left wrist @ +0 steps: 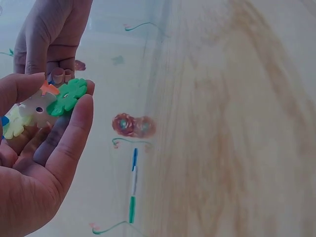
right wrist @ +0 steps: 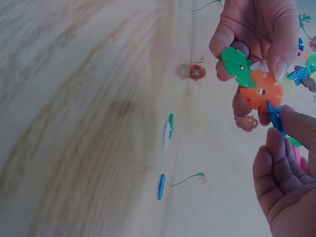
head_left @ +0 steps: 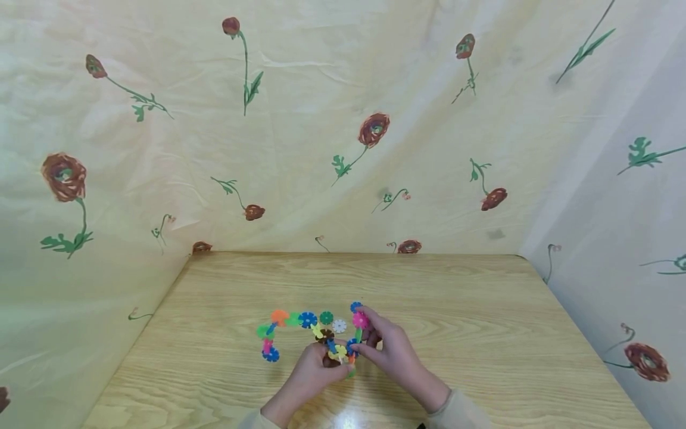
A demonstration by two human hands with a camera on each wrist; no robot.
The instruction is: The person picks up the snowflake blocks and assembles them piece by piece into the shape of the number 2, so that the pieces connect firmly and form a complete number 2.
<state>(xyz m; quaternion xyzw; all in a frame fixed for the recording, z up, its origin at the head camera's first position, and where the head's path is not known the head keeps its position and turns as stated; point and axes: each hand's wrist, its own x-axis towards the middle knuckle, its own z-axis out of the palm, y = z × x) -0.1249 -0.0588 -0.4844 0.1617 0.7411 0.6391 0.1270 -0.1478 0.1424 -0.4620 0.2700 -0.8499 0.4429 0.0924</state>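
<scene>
A chain of slotted plastic snowflake discs (head_left: 308,320), in several colours, arches from the left side to both hands. My left hand (head_left: 312,370) grips its right part, where a white disc (left wrist: 38,108) and a green disc (left wrist: 68,98) lie between thumb and fingers. My right hand (head_left: 395,353) pinches a blue disc (right wrist: 274,118), which meets the edge of an orange disc (right wrist: 262,91). A pink disc (head_left: 360,320) and a green piece lie along the right fingers, partly hidden by them. How deep the blue disc sits in the orange one, I cannot tell.
Loose on the wooden table (head_left: 455,298), beyond the hands, are a green disc (head_left: 326,317), a white disc (head_left: 339,326) and a blue disc (head_left: 356,306). A flowered cloth (head_left: 300,149) hangs behind the table and along both sides.
</scene>
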